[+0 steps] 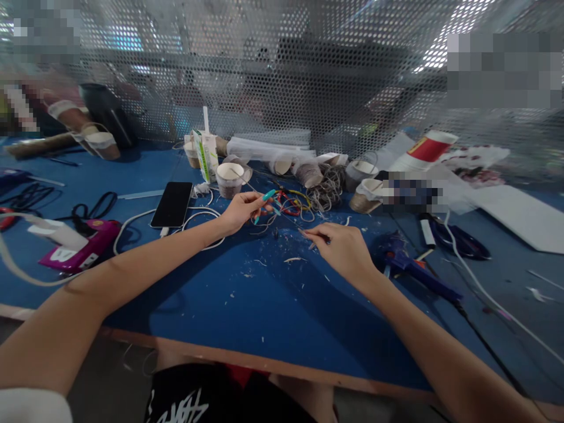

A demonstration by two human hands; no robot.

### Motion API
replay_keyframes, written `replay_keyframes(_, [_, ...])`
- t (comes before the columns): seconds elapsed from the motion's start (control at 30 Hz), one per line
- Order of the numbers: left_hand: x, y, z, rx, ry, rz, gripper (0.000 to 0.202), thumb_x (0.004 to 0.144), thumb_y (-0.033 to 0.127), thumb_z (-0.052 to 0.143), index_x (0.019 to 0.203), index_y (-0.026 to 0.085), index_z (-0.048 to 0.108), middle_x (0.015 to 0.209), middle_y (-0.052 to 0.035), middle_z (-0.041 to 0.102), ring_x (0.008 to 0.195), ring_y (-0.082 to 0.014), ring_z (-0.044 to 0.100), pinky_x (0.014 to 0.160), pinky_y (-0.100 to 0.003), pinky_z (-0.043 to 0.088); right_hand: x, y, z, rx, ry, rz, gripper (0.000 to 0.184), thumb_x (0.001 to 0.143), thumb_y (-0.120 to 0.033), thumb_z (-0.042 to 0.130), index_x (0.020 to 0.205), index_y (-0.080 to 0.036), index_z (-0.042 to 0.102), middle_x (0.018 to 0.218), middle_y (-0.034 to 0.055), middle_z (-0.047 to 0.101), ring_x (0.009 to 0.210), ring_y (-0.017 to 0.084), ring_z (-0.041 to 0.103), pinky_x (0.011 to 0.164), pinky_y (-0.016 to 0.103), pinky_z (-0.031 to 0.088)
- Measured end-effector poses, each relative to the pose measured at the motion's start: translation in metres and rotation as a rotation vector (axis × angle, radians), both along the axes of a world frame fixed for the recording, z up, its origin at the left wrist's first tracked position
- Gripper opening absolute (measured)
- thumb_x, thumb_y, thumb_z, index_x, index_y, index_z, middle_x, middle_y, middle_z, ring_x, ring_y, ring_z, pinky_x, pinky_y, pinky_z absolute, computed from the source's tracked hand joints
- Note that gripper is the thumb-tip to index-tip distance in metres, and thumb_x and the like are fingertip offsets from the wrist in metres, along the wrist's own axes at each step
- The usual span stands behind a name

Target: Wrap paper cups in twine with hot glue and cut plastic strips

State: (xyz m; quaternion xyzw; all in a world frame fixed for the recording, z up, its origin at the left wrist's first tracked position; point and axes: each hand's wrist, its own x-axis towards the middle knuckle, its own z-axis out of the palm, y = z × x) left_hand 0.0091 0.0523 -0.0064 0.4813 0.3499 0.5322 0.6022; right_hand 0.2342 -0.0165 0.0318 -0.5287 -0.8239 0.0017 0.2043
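My left hand [242, 212], with long teal nails, is closed at the fingertips on a thin strand [288, 220] above the blue table. The strand runs across the short gap to my right hand [341, 247], whose thumb and forefinger pinch its other end. Whether it is wire or cord is too fine to tell. Just beyond my fingers lies a loose loop of red and yellow wire [299, 202]. A tangled bundle of grey-brown cord [328, 187] sits behind it. Small pale scraps [293, 259] are scattered below my hands.
Left of my hands are a black phone [173, 202] on a white cable and a purple device [81, 247]. A blue glue gun [409, 267] lies to the right. Paper cups [230, 179] and a drink carton [205, 155] stand before a perforated metal screen [264, 76].
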Motion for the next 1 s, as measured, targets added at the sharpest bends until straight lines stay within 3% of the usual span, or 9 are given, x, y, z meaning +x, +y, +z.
replay_keyframes(0.17, [-0.0009, -0.0001, -0.0023, 0.045, 0.020, -0.033, 0.019, 0.075, 0.031, 0.071, 0.074, 0.012, 0.068, 0.063, -0.0021, 0.068, 0.044, -0.0029, 0.048, 0.047, -0.020, 0.038, -0.0038, -0.0060, 0.0023, 0.061, -0.051, -0.072, 0.019, 0.084, -0.019, 0.057, 0.074, -0.021, 0.074, 0.081, 0.0030, 0.076, 0.075, 0.021, 0.071, 0.062, 0.030, 0.049])
replay_keyframes(0.6, [0.0009, 0.0000, -0.0026, 0.034, 0.012, -0.043, 0.017, 0.070, 0.027, 0.074, 0.073, 0.011, 0.069, 0.062, -0.0022, 0.069, 0.047, -0.0043, 0.052, 0.048, -0.020, 0.040, -0.0068, -0.0062, 0.0034, -0.030, 0.079, -0.175, 0.014, 0.074, -0.021, 0.071, 0.061, -0.020, 0.067, 0.064, 0.0005, 0.072, 0.059, 0.017, 0.066, 0.058, 0.029, 0.044])
replay_keyframes(0.8, [0.0002, -0.0020, 0.0015, 0.001, -0.006, -0.030, 0.013, 0.074, 0.024, 0.072, 0.073, 0.011, 0.068, 0.063, -0.0012, 0.068, 0.047, -0.0034, 0.052, 0.049, -0.019, 0.041, -0.0053, -0.0040, 0.0039, -0.031, 0.156, -0.115, 0.018, 0.072, -0.026, 0.074, 0.057, -0.020, 0.065, 0.065, 0.0019, 0.072, 0.062, 0.017, 0.066, 0.060, 0.028, 0.045])
replay_keyframes(1.0, [-0.0010, -0.0007, 0.0014, -0.022, -0.025, -0.008, 0.008, 0.078, 0.018, 0.067, 0.073, 0.012, 0.068, 0.064, -0.0012, 0.067, 0.049, -0.0035, 0.052, 0.052, -0.020, 0.042, -0.0009, 0.0029, 0.0068, -0.056, 0.090, -0.027, 0.013, 0.082, -0.022, 0.062, 0.075, -0.021, 0.073, 0.077, 0.0026, 0.075, 0.061, 0.015, 0.065, 0.063, 0.029, 0.046])
